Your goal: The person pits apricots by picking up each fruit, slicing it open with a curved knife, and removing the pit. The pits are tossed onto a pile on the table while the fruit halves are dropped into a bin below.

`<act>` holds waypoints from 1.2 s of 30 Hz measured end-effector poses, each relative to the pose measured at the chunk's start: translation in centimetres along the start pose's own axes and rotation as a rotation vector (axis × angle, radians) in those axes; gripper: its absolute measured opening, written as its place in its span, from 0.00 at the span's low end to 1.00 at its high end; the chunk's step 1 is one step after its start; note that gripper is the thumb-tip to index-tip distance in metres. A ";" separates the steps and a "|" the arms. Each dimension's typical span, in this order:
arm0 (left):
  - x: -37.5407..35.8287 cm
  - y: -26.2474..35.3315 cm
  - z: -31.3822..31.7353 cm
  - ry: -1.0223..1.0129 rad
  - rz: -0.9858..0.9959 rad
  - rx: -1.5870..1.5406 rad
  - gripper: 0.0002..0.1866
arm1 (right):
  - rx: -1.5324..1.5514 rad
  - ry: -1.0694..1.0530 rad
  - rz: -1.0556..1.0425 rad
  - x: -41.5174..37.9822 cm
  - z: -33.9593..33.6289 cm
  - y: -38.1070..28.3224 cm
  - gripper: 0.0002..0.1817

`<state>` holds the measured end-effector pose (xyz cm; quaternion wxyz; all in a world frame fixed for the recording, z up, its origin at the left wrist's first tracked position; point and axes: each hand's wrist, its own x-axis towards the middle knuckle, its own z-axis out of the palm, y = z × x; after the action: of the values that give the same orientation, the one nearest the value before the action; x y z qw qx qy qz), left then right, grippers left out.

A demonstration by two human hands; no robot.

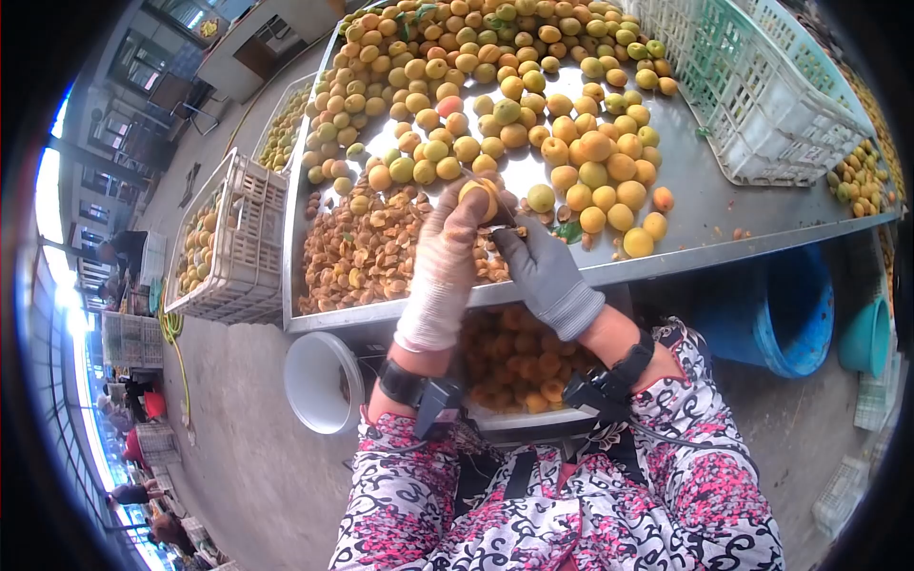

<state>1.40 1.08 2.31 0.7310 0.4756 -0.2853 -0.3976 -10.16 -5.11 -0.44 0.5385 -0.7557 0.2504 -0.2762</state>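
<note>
My left hand has its grip closed around an apricot above the worktop; my right hand meets it, grip narrow. Loose apricots lie beyond.

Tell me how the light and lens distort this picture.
Head view: strong fisheye, dark round border, table edges bowed; bright glare washes out the metal among the apricots; sky blown out at left; hands and centre sharp, edges soft.
</note>
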 end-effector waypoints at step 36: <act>-0.3 -1.3 -0.2 -0.028 -0.150 -0.499 0.26 | 0.189 -0.039 0.122 -0.2 0.1 0.7 0.16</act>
<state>1.01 1.16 1.00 0.7900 0.2949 -0.1524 -0.5155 -10.29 -5.04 -1.14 0.6278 -0.6902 0.2582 -0.2506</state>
